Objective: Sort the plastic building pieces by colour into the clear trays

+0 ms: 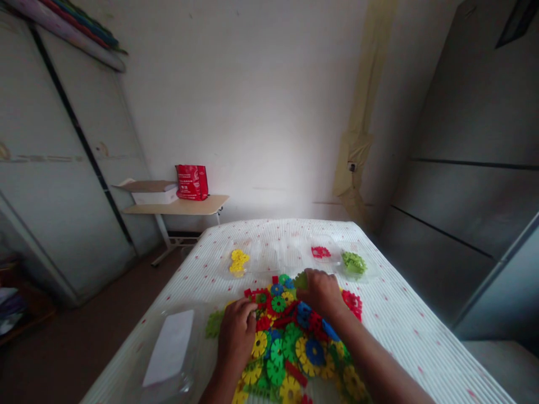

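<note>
A heap of plastic snowflake-shaped building pieces (277, 352) in yellow, green, blue and red covers the near middle of the table. Above its far side, my right hand (322, 290) is closed on a light green building piece (300, 281). My left hand (239, 328) rests at the heap's left edge with its fingers curled inward; whatever may be in them is hidden. Just left of that hand are light green pieces (214, 324). Red square-toothed pieces (352, 303) lie beyond my right wrist.
Clear plastic trays stand along the far side, holding yellow pieces (239, 261), red pieces (320, 252) and light green pieces (353, 262). A clear plastic box (185, 365) with white paper (170, 345) lies at the left. Behind, a side table (202, 206) carries a red bag (192, 182).
</note>
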The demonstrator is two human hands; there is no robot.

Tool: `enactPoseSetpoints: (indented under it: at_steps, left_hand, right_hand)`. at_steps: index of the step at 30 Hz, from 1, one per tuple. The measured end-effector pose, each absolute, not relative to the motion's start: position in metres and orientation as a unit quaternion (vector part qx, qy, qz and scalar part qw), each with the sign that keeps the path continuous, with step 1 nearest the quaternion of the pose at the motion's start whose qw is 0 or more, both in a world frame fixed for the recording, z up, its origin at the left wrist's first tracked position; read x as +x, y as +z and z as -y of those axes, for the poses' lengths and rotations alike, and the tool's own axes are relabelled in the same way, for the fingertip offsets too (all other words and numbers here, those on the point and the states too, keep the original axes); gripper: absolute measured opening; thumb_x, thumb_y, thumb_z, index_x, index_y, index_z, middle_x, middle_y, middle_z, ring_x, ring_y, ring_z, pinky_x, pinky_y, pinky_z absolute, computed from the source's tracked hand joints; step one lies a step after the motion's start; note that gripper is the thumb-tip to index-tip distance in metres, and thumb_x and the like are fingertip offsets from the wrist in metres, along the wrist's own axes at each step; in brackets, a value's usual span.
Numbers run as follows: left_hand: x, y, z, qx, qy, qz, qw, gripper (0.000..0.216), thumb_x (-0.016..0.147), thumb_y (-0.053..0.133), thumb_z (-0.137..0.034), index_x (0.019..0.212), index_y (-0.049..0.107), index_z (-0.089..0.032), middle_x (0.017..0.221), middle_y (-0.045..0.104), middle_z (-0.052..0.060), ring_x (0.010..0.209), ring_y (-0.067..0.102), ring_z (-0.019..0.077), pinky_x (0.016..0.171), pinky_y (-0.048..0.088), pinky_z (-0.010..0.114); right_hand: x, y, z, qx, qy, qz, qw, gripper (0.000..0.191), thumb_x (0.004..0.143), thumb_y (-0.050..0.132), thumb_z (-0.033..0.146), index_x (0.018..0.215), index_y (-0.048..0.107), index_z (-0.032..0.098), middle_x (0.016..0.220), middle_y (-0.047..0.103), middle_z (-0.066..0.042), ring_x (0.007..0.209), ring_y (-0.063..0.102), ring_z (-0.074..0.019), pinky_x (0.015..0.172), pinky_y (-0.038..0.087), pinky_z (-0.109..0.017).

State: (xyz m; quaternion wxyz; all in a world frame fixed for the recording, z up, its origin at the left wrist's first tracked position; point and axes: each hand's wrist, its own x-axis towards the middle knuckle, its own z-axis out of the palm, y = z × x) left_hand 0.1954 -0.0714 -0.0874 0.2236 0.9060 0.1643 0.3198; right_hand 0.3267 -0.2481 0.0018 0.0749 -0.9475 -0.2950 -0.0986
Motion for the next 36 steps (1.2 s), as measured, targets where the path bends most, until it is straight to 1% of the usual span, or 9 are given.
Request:
enactPoseSetpoints:
  at_steps: [4,7,15,19,21,24,30,33,36]
  left_hand:
    - [0.196,-0.089,0.071,0.906,0.324,-0.159,0.220,0.025,0.074,0.045,-0.015,0.083,0.067,-0.020,0.095,0.064,0.007,0.094,0.055,0.0221,0.087,0.045,0.040]
    - [0.196,-0.090,0.071,0.905,0.326,-0.163,0.218,0.025,0.074,0.045,-0.016,0.083,0.068,-0.020,0.095,0.064,0.007,0.094,0.055,0.0223,0.087,0.045,0.040]
    - [0.196,-0.094,0.070,0.906,0.326,-0.166,0.214,0.025,0.074,0.045,-0.018,0.084,0.068,-0.020,0.095,0.064,0.007,0.095,0.055,0.0225,0.088,0.045,0.040]
    - [0.196,-0.092,0.070,0.906,0.321,-0.167,0.219,0.026,0.074,0.044,-0.018,0.084,0.068,-0.020,0.096,0.064,0.007,0.096,0.055,0.0223,0.089,0.044,0.040]
    - [0.196,-0.092,0.070,0.906,0.318,-0.170,0.222,0.027,0.074,0.044,-0.018,0.085,0.068,-0.020,0.097,0.064,0.007,0.096,0.054,0.0223,0.090,0.044,0.040]
    - [0.196,-0.091,0.070,0.906,0.315,-0.174,0.224,0.027,0.073,0.044,-0.016,0.084,0.068,-0.019,0.098,0.063,0.008,0.097,0.054,0.0227,0.090,0.044,0.041]
    - [0.195,-0.089,0.072,0.902,0.325,-0.169,0.227,0.026,0.074,0.044,-0.016,0.083,0.068,-0.019,0.095,0.064,0.007,0.095,0.055,0.0220,0.089,0.044,0.041]
    - [0.194,-0.087,0.074,0.900,0.331,-0.167,0.230,0.026,0.073,0.044,-0.015,0.082,0.067,-0.020,0.094,0.064,0.006,0.094,0.055,0.0212,0.088,0.045,0.040]
    - [0.193,-0.086,0.075,0.898,0.331,-0.167,0.237,0.025,0.074,0.044,-0.014,0.083,0.067,-0.021,0.094,0.064,0.006,0.094,0.055,0.0206,0.088,0.045,0.039]
  right_hand:
    - [0.365,0.024,0.299,-0.950,-0.159,0.246,0.106,0.039,0.072,0.054,0.036,0.106,0.057,0.019,0.093,0.066,-0.009,0.085,0.060,-0.0222,0.072,0.038,-0.030]
    - [0.403,0.037,0.337,-0.959,-0.179,0.206,0.080,0.043,0.071,0.053,0.038,0.110,0.056,0.020,0.105,0.063,-0.010,0.095,0.057,-0.0252,0.072,0.038,-0.032]
    - [0.456,0.032,0.367,-0.972,-0.080,0.221,-0.005,0.049,0.066,0.056,0.036,0.113,0.055,0.022,0.109,0.062,-0.011,0.106,0.050,-0.0290,0.078,0.036,-0.043]
    - [0.460,0.025,0.368,-0.974,-0.047,0.223,0.003,0.056,0.068,0.056,0.048,0.118,0.053,0.023,0.107,0.063,-0.011,0.103,0.053,-0.0292,0.078,0.036,-0.044]
    - [0.459,0.025,0.371,-0.975,-0.073,0.209,0.019,0.052,0.074,0.050,0.051,0.116,0.054,0.023,0.106,0.064,-0.011,0.099,0.056,-0.0272,0.076,0.037,-0.041]
    - [0.456,0.029,0.378,-0.971,-0.146,0.187,0.023,0.038,0.080,0.042,0.043,0.106,0.059,0.021,0.099,0.067,-0.009,0.092,0.059,-0.0236,0.071,0.037,-0.034]
    - [0.438,0.031,0.387,-0.941,-0.267,0.205,0.033,0.028,0.081,0.039,0.030,0.080,0.065,0.020,0.075,0.068,-0.006,0.067,0.060,-0.0175,0.057,0.033,-0.026]
    - [0.419,0.022,0.383,-0.905,-0.332,0.248,0.095,0.029,0.082,0.040,0.030,0.074,0.065,0.018,0.070,0.066,-0.006,0.065,0.059,-0.0170,0.060,0.036,-0.026]
    - [0.395,0.006,0.376,-0.877,-0.318,0.307,0.188,0.031,0.084,0.039,0.033,0.078,0.065,0.017,0.075,0.066,-0.007,0.069,0.059,-0.0165,0.064,0.041,-0.024]
